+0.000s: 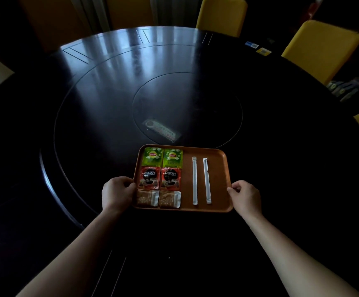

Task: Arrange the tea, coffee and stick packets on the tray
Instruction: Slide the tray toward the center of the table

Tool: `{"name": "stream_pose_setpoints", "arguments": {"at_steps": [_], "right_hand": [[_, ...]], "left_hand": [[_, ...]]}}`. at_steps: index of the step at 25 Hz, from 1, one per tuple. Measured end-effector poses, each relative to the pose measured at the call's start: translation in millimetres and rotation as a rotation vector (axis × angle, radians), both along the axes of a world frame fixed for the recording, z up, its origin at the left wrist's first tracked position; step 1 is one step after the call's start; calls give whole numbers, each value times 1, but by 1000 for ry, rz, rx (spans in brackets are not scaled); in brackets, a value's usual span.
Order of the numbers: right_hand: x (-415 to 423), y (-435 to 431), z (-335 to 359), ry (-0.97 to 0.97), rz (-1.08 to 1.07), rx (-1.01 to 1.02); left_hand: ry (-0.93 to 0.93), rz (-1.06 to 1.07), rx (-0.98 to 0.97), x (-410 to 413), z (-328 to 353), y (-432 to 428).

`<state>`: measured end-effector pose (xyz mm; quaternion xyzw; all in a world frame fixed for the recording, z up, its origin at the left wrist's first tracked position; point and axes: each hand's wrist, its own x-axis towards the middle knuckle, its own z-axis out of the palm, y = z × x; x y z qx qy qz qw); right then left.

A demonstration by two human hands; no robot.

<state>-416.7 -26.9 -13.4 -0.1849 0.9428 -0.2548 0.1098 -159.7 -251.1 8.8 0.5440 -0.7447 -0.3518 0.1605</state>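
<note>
An orange-brown tray point(218, 185) lies on the dark round table in front of me. In its left half sit two green Lipton tea packets point(162, 157), below them two red Nescafe coffee packets point(160, 178), and at the near edge two brown packets point(158, 198), all in neat rows. Two long white stick packets point(200, 180) lie side by side in the right half. My left hand point(116, 192) grips the tray's left rim. The tray's right rim is held by my right hand point(245, 197).
A clear plastic sleeve with a printed card point(163, 130) lies on the table's inner disc beyond the tray. Yellow chairs point(221, 15) stand around the far and right sides. Small cards point(258, 48) lie at the far right of the table.
</note>
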Motion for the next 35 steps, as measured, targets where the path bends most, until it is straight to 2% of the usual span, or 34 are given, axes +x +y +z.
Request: {"name": "stream_pose_setpoints", "arguments": {"at_steps": [9, 17, 26, 31, 35], "right_hand": [[-84, -81, 14, 45, -21, -22], [-144, -139, 5, 44, -5, -6], [-154, -155, -9, 65, 15, -6], [-147, -141, -8, 89, 55, -74], [-126, -113, -9, 144, 259, 121]], "left_hand": [[-7, -16, -28, -80, 4, -81], [-86, -61, -76, -141, -7, -142], [-133, -58, -117, -157, -24, -157], [-134, -204, -248, -138, -23, -145], [-487, -413, -495, -112, -38, -122]]}}
